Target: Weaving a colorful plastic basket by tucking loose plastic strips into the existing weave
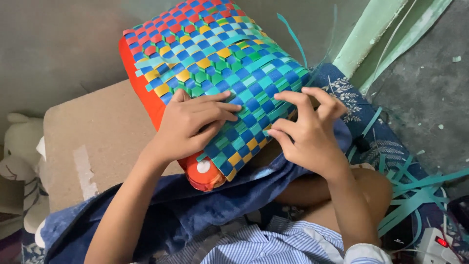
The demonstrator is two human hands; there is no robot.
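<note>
The person sits with a woven mat [220, 63] of plastic strips across the lap, checkered in blue, teal, green, yellow and red. The left hand [190, 128] lies flat on the weave, fingers spread and extended toward the right, pressing down on the blue and teal squares rather than gripping anything. Just across from it, the right hand [308, 134] arches over the mat's near edge with its fingers [293, 98] bent, the tips pinching at the strips there; whether it has 1 strip truly caught between them I cannot tell. The 2 hands are close, their fingertips nearly meeting over the weave.

Beneath the left hand, under the mat, an orange cushion [151, 98] shows along the side and pokes out below the wrist with a white spot on it. A dark blue cloth [195, 205] drapes under both forearms. Beyond the left hand lies a tan board [102, 142], and further out a pale stuffed toy [19, 151]. Out past the right wrist, loose teal strips [415, 188] trail over a blue floral fabric [381, 142], and a white power strip [435, 244] with a red light sits near the right elbow.
</note>
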